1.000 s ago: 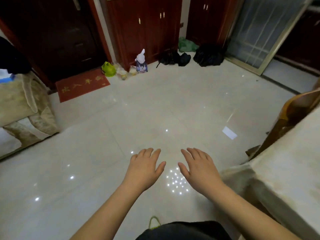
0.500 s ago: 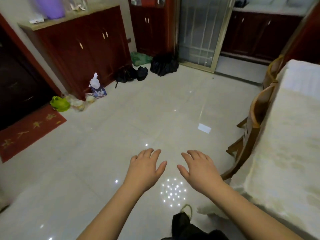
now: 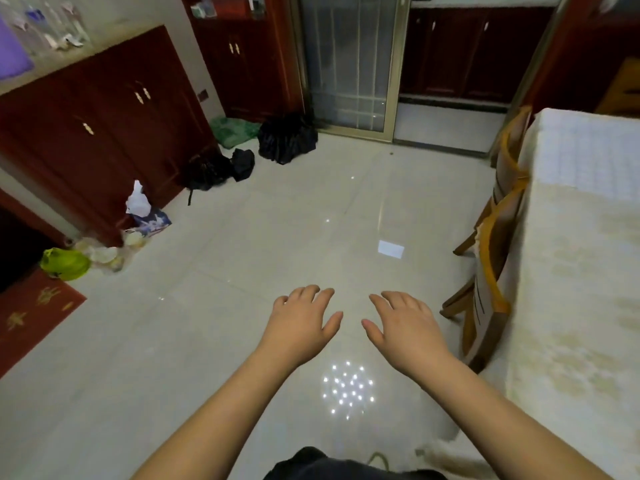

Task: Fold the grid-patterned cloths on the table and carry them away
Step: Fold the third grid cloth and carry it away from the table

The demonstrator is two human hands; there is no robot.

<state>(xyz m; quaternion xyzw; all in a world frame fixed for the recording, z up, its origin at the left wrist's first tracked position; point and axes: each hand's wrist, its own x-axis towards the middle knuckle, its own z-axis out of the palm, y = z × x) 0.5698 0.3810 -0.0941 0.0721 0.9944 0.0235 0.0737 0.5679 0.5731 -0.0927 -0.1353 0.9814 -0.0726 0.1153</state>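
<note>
Two hands empty, left hand and right hand spread over the floor | our view has swung right, bench now fuller | grid-patterned cloth seems to lie at its far end | folding not begun.

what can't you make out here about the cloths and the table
Head view only:
- Grid-patterned cloth: blurred and cut off by the right edge; cannot tell how many or whether folded.
- Table: cut off by the right edge.
- Chairs: partly hidden behind the table covering.
</note>
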